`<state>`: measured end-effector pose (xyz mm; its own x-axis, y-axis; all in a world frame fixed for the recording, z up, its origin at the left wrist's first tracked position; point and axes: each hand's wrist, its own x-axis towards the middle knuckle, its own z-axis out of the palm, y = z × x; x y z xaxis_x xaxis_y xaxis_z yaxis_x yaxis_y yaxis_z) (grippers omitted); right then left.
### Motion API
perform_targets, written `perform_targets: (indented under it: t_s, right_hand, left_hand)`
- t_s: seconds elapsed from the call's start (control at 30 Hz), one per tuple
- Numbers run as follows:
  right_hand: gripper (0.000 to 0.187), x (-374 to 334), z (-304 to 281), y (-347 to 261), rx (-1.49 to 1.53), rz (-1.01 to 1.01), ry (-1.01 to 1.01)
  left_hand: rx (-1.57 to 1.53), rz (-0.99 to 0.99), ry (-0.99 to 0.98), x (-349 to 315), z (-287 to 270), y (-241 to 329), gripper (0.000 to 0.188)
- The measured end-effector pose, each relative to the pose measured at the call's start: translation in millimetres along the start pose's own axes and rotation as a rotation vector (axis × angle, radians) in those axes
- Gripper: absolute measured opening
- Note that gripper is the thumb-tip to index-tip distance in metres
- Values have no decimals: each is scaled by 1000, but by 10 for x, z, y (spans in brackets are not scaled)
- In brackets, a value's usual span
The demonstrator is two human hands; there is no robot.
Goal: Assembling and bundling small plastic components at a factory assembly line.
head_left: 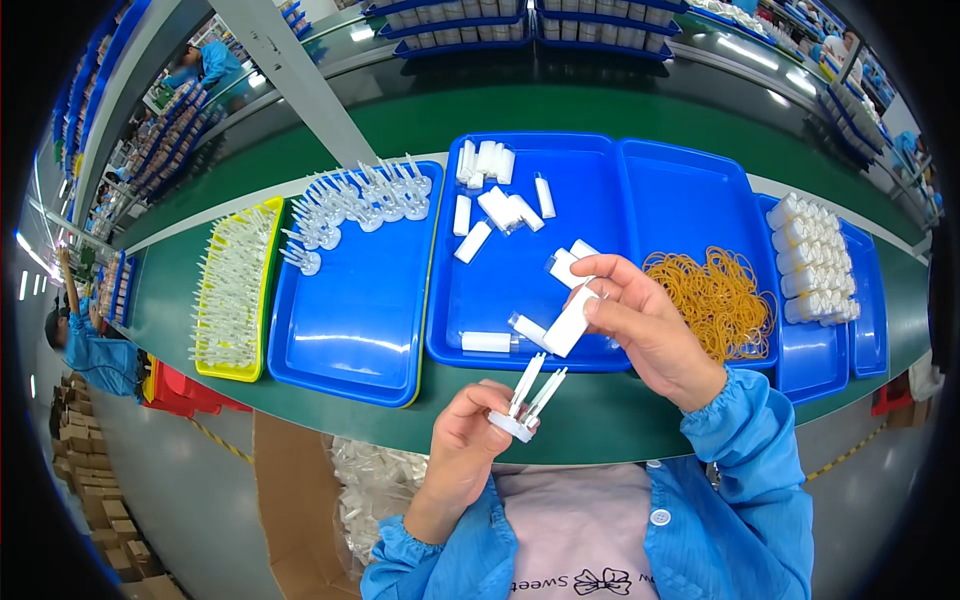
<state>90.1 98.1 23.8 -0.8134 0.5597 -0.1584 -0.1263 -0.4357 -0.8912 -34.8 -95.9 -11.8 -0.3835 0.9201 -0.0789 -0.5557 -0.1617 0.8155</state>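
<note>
My left hand (465, 445) pinches the rim of a small round white base (512, 427), from which several thin white prongs stand up at a slight tilt. Held between thumb and fingers of my right hand (645, 325) is a white block-like sleeve (571, 322), just above and right of the prongs and apart from them. Behind it, the middle blue tray (530, 262) carries several similar white sleeves (497, 208) with clear ends. Many pronged bases (368, 200) stand at the far side of the blue tray (345, 310) to the left.
A yellow tray (268, 290) of thin pronged parts (225, 290) lies far left. Yellow-brown rubber bands (715, 300) heap in the right blue tray (690, 190); beyond it are stacked white bundles (810, 260). An open carton (290, 500) with clear bags stands below the green table's edge.
</note>
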Motion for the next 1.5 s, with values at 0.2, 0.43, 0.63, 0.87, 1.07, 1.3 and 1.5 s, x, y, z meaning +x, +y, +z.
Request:
perform_targets:
  t_s: [0.2,0.43,0.63,0.87,1.07,1.3,1.5]
  right_hand:
    - [34,-1,4,20,-24,19,-14]
    - [30,7,-39,82,-8,47,-57]
    - [27,15,-96,1,3,125,-156]
    - [30,-110,-42,-147,-82,80,-142]
    - [29,-214,-65,-151,-336,-44,-193]
    - [28,-302,83,80,-298,-73,-194]
    - [31,-47,15,-30,-340,-33,-310]
  left_hand:
    - [-7,-2,-30,25,-46,-33,19]
    - [-26,-5,-47,25,-44,-23,17]
    - [69,57,-72,-10,-79,-24,22]
    - [58,40,-139,-16,-92,-41,18]
    - [85,7,-121,-62,-104,-53,19]
    - [89,16,14,-29,85,-58,22]
    - [159,152,-20,29,-41,-139,24]
